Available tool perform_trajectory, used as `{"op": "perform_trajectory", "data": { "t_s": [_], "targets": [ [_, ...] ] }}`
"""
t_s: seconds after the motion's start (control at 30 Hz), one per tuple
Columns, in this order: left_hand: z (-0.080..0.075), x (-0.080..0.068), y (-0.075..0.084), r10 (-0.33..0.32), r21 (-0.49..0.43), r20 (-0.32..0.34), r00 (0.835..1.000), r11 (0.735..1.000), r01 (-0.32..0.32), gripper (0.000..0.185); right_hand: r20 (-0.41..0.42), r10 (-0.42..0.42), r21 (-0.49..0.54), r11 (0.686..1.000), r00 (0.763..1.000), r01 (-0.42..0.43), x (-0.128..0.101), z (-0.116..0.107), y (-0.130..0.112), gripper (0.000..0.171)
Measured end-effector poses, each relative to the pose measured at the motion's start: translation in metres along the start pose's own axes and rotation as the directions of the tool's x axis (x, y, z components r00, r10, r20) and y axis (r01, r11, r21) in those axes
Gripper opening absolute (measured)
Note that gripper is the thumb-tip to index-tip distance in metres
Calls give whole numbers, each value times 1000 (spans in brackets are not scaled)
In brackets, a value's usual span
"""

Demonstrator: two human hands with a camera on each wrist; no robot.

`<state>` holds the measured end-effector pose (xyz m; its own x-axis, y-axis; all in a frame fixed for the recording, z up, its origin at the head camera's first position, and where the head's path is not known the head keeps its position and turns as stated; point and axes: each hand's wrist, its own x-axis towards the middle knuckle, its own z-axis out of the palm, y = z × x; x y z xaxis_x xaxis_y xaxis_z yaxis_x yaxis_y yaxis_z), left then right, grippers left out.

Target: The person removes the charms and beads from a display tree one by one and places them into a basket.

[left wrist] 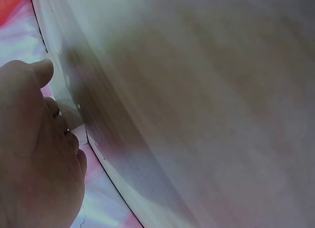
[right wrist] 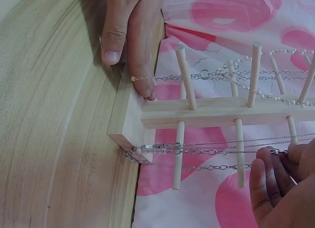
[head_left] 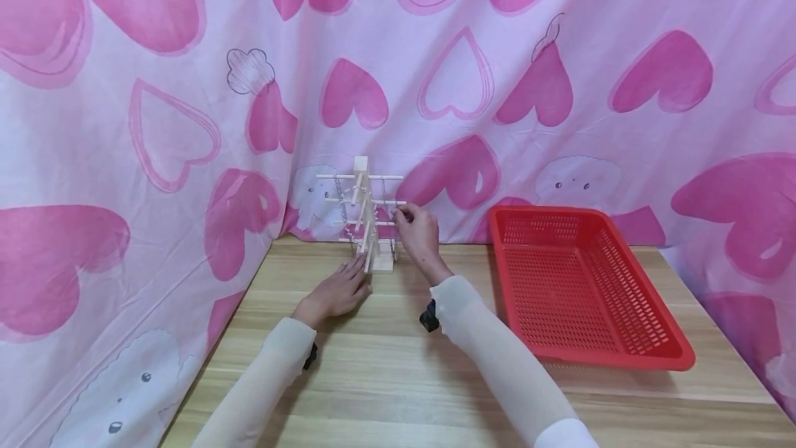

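A pale wooden stand (head_left: pixel 361 164) with pegs on its post rises at the back of the table. Several chain necklaces and a pearl-beaded necklace (right wrist: pixel 268 53) hang along its pegs. On the stand's right side, my right hand (head_left: pixel 419 234) pinches a silver chain necklace (right wrist: pixel 211 151) between thumb and fingers, by the pegs. My left hand (head_left: pixel 338 291) rests at the foot of the stand; its fingers touch the wooden base (right wrist: pixel 129 107) in the right wrist view. The left wrist view shows that hand from the palm side, beside the base.
A red perforated plastic basket (head_left: pixel 622 359) stands on the right of the wood-grain table (head_left: pixel 373 372). Behind the stand and along the left hangs a pink heart-patterned cloth (head_left: pixel 460 133), close to the pegs.
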<state>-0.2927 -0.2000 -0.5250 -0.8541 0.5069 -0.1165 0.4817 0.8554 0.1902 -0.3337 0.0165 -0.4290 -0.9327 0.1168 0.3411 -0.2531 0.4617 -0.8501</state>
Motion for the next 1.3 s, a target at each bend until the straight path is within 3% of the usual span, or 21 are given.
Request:
{"op": "perform_trajectory", "data": {
  "t_s": [0.9,1.3],
  "targets": [
    [1,0,-6,4,5,26,1000,1000,-5,72,-82,-55,-40,998,995,52,0,-8,0,13],
    [4,0,-8,11,-4,3,1000,1000,-11,76,-80,-103,-18,995,991,102,4,-28,4,16]
  ]
}}
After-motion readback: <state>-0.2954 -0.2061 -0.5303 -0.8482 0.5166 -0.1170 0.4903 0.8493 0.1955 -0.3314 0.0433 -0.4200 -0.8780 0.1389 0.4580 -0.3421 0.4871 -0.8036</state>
